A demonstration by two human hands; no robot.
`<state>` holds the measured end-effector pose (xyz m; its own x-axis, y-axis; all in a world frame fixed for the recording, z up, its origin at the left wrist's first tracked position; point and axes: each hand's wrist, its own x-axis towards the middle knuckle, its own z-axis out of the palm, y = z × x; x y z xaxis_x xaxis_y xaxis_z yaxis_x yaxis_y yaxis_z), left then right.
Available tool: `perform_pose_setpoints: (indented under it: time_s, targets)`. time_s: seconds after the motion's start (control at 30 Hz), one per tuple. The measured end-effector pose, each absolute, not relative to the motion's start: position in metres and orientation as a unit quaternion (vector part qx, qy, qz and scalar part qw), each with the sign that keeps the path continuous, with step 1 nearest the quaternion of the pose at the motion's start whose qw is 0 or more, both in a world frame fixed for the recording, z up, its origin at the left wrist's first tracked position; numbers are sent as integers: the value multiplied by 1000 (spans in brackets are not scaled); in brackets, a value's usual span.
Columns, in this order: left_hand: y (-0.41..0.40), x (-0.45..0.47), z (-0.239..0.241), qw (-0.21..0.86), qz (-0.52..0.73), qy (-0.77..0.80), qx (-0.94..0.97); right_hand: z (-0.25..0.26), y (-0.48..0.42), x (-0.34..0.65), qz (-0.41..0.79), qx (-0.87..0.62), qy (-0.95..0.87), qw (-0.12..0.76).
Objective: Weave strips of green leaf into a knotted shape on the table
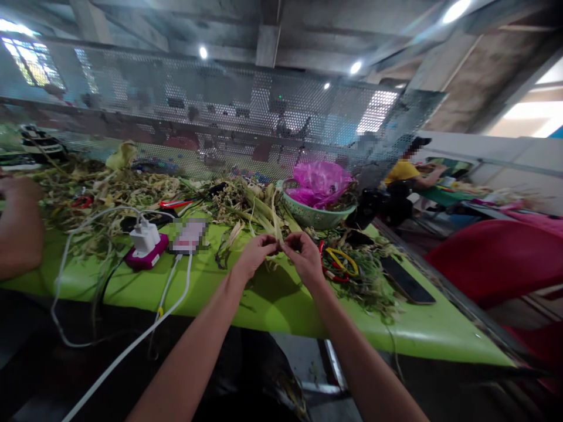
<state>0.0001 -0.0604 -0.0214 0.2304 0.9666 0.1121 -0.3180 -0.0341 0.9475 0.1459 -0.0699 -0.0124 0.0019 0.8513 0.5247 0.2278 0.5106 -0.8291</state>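
Note:
My left hand (255, 253) and my right hand (305, 257) meet over the green table (281, 305), both with fingers pinched closed on a thin pale green leaf strip (278, 234) that rises between them. Behind the hands lies a heap of long leaf stalks (255, 205). Red and yellow handled scissors (338, 261) lie just to the right of my right hand among cut scraps.
A green basket (308, 214) with a pink plastic bag stands behind. A white charger on a magenta block (145, 243) with white cables sits at left, a dark phone (407, 281) at right. Another person's arm (17, 228) rests far left; a seated person in yellow (407, 173) beyond.

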Motion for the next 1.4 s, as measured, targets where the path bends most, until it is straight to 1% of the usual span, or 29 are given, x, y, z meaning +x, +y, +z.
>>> perform_pose_setpoints:
  time_s: [0.33,0.57,0.77,1.03,1.2,1.4]
  targets:
    - [-57,0,-25,627,518,335,476,-14,-71,147,264,-406,-682,548]
    - [-59,-3,-23,648,508,331,461,-14,-71,149,159,-410,-724,531]
    - [-59,0,-24,645,515,344,447,-10,-74,147,128,-395,-741,528]
    - [-59,-3,-27,653,515,336,443,-8,-77,148,89,-402,-764,496]
    - [-62,-2,-22,649,519,327,450,-8,-74,150,85,-414,-763,489]
    - [-62,-1,-18,613,526,315,498,-12,-71,151,133,-438,-719,522]
